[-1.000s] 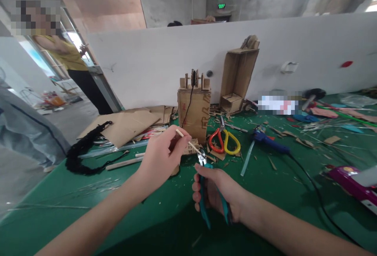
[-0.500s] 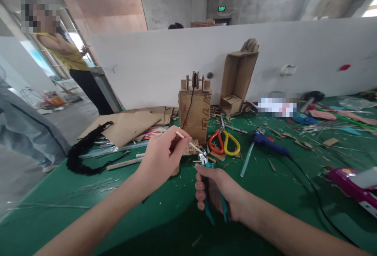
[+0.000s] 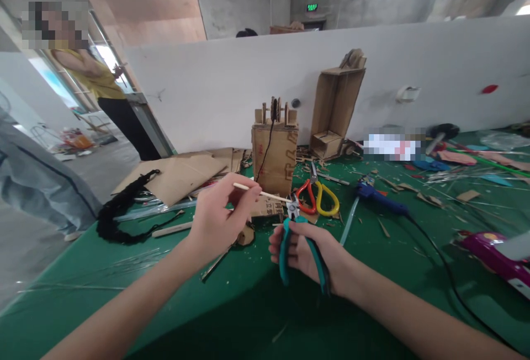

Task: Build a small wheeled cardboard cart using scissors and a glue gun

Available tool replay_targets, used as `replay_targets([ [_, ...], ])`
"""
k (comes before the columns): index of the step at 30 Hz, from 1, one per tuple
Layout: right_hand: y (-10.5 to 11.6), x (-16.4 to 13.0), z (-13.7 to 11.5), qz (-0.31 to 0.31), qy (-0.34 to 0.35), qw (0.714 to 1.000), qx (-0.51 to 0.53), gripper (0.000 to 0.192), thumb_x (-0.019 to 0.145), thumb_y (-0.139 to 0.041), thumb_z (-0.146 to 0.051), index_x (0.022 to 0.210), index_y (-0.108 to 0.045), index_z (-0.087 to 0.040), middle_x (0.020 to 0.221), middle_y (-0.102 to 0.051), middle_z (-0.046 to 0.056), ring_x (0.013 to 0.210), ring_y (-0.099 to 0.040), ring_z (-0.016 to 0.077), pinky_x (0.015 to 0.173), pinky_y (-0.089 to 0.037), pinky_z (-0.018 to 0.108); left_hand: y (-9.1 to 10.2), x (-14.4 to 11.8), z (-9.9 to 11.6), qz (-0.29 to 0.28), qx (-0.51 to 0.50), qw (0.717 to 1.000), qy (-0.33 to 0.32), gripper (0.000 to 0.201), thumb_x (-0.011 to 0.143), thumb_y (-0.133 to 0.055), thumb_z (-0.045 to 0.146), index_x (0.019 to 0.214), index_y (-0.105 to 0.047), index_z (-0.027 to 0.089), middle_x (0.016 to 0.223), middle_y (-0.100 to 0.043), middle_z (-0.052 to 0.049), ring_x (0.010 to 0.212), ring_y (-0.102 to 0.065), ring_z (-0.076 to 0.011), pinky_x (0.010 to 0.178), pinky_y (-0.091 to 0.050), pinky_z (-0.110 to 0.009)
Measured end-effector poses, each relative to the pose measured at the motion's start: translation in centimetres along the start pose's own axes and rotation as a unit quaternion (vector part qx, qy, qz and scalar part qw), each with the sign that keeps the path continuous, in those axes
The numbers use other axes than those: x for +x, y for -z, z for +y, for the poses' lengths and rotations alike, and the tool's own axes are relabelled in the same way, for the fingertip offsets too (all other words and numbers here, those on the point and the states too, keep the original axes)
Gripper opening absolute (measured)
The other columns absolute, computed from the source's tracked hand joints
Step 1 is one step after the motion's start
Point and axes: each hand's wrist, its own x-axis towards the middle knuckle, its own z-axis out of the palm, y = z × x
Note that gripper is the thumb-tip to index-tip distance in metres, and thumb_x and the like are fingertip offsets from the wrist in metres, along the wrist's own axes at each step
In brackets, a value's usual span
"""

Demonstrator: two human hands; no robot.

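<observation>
Between the thumb and fingers of my left hand (image 3: 221, 211) is a thin wooden stick (image 3: 271, 195), its far end at the jaws of the pliers. My right hand (image 3: 317, 247) holds the teal-handled pliers (image 3: 293, 211), whose handles are spread. Whether the jaws touch the stick I cannot tell. Just behind stands a cardboard box (image 3: 275, 155) with wheel-like discs on top and a black cord hanging down its front. Scissors (image 3: 317, 197) with one red and one yellow handle loop lie beyond the pliers.
Black yarn (image 3: 120, 216) and cardboard sheets (image 3: 194, 175) lie at the left. A tall open cardboard frame (image 3: 337, 109) leans near the white partition. To the right are a blue glue gun (image 3: 379, 197) with its cable and a magenta tool (image 3: 492, 255). A person in yellow (image 3: 95, 78) stands at far left.
The pliers' handles have spread wider, and my right hand has loosened around them. The stick has turned flatter, with my left hand shifted slightly left and up.
</observation>
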Motion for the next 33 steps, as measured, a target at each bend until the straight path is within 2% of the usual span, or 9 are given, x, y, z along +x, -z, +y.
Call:
replay_targets([
  [4, 0.0, -0.3, -0.7, 0.001, 0.085, 0.995, -0.061, 0.02, 0.076, -0.064, -0.03, 0.088, -0.064, -0.013, 0.094, -0.066, 0.01, 0.09, -0.062, 0.0229, 0.09, -0.041, 0.039, 0.0, 0.0, -0.2, 0.056, -0.062, 0.996, -0.02, 0.003, 0.086, -0.053, 0.018, 0.086, -0.056, 0.016, 0.069, -0.062, 0.002, 0.043, -0.055, -0.0053, 0.041, -0.045, -0.018],
  [8, 0.0, -0.4, -0.7, 0.042, 0.111, 0.992, -0.052, 0.022, 0.073, -0.068, -0.029, 0.089, -0.064, -0.015, 0.095, -0.066, 0.01, 0.093, -0.061, 0.0243, 0.092, -0.041, 0.043, 0.3, 0.1, 0.3, 0.089, -0.085, 0.991, -0.047, 0.003, 0.085, -0.054, 0.016, 0.087, -0.056, 0.017, 0.07, -0.062, 0.002, 0.044, -0.056, -0.0058, 0.04, -0.047, -0.018],
  [11, 0.3, 0.0, -0.8, 0.071, 0.14, 0.987, -0.033, 0.021, 0.071, -0.067, -0.028, 0.087, -0.065, -0.015, 0.092, -0.066, 0.009, 0.093, -0.061, 0.0238, 0.092, -0.042, 0.042, 0.7, 0.6, -0.3, 0.107, -0.079, 0.991, -0.034, 0.004, 0.085, -0.054, 0.018, 0.088, -0.055, 0.019, 0.071, -0.063, 0.002, 0.045, -0.057, -0.0062, 0.042, -0.048, -0.019],
  [14, 0.9, 0.5, -1.5, 0.107, 0.2, 0.973, -0.041, 0.02, 0.069, -0.069, -0.028, 0.084, -0.065, -0.016, 0.085, -0.065, 0.007, 0.086, -0.061, 0.0222, 0.086, -0.045, 0.041, 1.0, 1.5, -2.6, 0.118, -0.063, 0.991, 0.027, 0.006, 0.084, -0.055, 0.024, 0.089, -0.055, 0.019, 0.074, -0.064, 0.0, 0.046, -0.058, -0.0072, 0.045, -0.05, -0.02],
  [17, 1.9, 0.7, -2.8, 0.127, 0.283, 0.946, -0.099, 0.019, 0.07, -0.07, -0.032, 0.081, -0.064, -0.017, 0.08, -0.063, 0.004, 0.078, -0.06, 0.0199, 0.078, -0.048, 0.038, 1.5, 2.2, -6.2, 0.133, -0.049, 0.984, 0.108, 0.015, 0.078, -0.06, 0.027, 0.086, -0.051, 0.018, 0.072, -0.064, -0.001, 0.049, -0.061, -0.01, 0.047, -0.05, -0.021],
  [19, 2.6, 0.7, -3.8, 0.142, 0.338, 0.913, -0.178, 0.021, 0.072, -0.069, -0.037, 0.078, -0.063, -0.018, 0.077, -0.062, 0.003, 0.073, -0.059, 0.0185, 0.073, -0.049, 0.037, 2.0, 2.5, -8.5, 0.131, -0.045, 0.977, 0.161, 0.019, 0.073, -0.063, 0.029, 0.084, -0.051, 0.018, 0.07, -0.064, -0.001, 0.051, -0.063, -0.0121, 0.045, -0.048, -0.021],
  [23, 4.0, 0.8, -5.3, 0.191, 0.383, 0.85, -0.309, 0.027, 0.073, -0.066, -0.044, 0.079, -0.061, -0.018, 0.076, -0.061, 0.003, 0.072, -0.057, 0.0182, 0.071, -0.047, 0.035, 3.3, 2.7, -11.3, 0.136, -0.069, 0.972, 0.181, 0.018, 0.073, -0.06, 0.033, 0.077, -0.051, 0.018, 0.07, -0.064, -0.001, 0.052, -0.061, -0.0119, 0.049, -0.05, -0.023],
  [28, 4.8, 1.1, -5.5, 0.206, 0.37, 0.849, -0.317, 0.029, 0.077, -0.063, -0.046, 0.084, -0.059, -0.018, 0.082, -0.06, 0.004, 0.076, -0.057, 0.0193, 0.075, -0.047, 0.036, 4.7, 2.9, -13.2, 0.099, -0.035, 0.97, 0.217, 0.02, 0.074, -0.052, 0.038, 0.075, -0.045, 0.019, 0.068, -0.061, 0.0, 0.052, -0.059, -0.0108, 0.054, -0.051, -0.025],
  [33, 4.3, 0.8, -5.5, 0.21, 0.375, 0.832, -0.352, 0.029, 0.078, -0.061, -0.048, 0.086, -0.058, -0.02, 0.082, -0.059, 0.004, 0.082, -0.055, 0.0205, 0.077, -0.044, 0.035, 5.2, 2.7, -14.6, 0.071, 0.103, 0.965, 0.229, 0.02, 0.074, -0.049, 0.037, 0.079, -0.047, 0.018, 0.081, -0.065, -0.007, 0.072, -0.065, -0.0183, 0.059, -0.05, -0.026],
])
